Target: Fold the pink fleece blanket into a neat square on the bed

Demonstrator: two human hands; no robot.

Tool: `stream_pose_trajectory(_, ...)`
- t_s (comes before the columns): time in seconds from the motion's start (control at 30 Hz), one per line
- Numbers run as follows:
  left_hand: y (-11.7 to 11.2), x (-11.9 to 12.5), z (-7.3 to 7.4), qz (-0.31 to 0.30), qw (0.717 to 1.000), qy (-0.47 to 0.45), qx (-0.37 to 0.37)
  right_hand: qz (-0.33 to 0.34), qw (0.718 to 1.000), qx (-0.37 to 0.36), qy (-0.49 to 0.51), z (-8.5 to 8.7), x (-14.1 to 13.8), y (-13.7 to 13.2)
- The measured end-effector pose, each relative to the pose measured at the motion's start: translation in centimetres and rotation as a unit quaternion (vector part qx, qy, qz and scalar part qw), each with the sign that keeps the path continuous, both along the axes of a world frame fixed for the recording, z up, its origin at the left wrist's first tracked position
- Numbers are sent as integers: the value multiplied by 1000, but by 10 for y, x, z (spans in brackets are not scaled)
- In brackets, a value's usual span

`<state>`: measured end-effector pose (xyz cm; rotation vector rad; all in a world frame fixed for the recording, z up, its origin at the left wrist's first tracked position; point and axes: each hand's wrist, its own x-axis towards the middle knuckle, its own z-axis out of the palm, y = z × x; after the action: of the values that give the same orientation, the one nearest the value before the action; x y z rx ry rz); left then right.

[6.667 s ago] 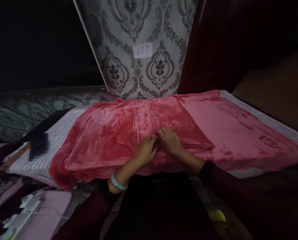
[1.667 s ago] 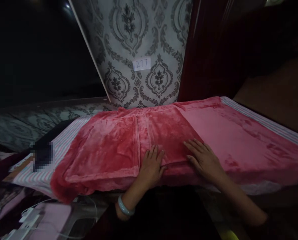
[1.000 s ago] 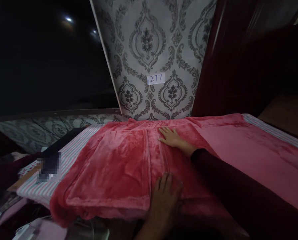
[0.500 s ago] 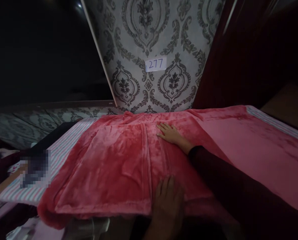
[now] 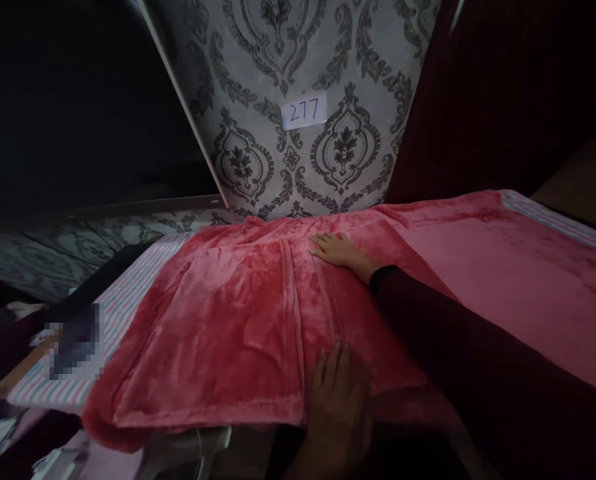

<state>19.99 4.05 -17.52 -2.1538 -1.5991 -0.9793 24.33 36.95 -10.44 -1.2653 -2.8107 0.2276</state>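
A plush red-pink blanket (image 5: pixel 228 320) lies spread before me, its left part folded over in layers. Two folded edges meet in a seam running from front to back near its middle. My right hand (image 5: pixel 339 249) rests flat on the far part of the fold, just right of that seam, fingers spread. Closer to me, my left hand (image 5: pixel 341 400) lies palm down on the blanket's near edge, beside the same seam, fingers stretched forward. Neither hand grasps the cloth. A dark sleeve covers my right arm.
Under the blanket, a striped sheet (image 5: pixel 148 287) shows at the left and far right. Behind stands a patterned wall with a paper label (image 5: pixel 305 111) reading 277. A large dark screen (image 5: pixel 88 107) is at left, a dark red panel (image 5: pixel 478 113) at right. Clothes lie lower left.
The view has tilted and shifted slightly. Both hands stay in almost the same places on the blanket, and its folds look unchanged.
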Motion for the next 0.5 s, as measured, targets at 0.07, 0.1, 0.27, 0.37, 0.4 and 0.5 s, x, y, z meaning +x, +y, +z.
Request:
stream_pose_trajectory(0.07, 2, 1, -1, 1, 1000, -10, 15, -1, 1000, 10, 5, -2, 0, 0)
stream_pose_trajectory(0.1, 2, 1, -1, 2, 1000, -13, 18, 0, 1000, 14, 7, -2, 0, 0)
stream_pose_trajectory(0.27, 3, 1, 0, 2, 1000, -6, 22, -7, 1000, -4, -1, 3, -2, -3)
stream_pose_trajectory(0.37, 2, -1, 3, 4, 1000, 9, 21, -15, 1000, -23, -5, 13, -2, -10)
stream_pose_trajectory(0.4, 2, -1, 4, 4, 1000, 14, 19, -17, 1000, -25, -3, 17, 1, -14)
stream_pose_trajectory(0.5, 3, -2, 7, 8, 1000, 22, 15, -22, 999, -26, 4, 25, 25, -36)
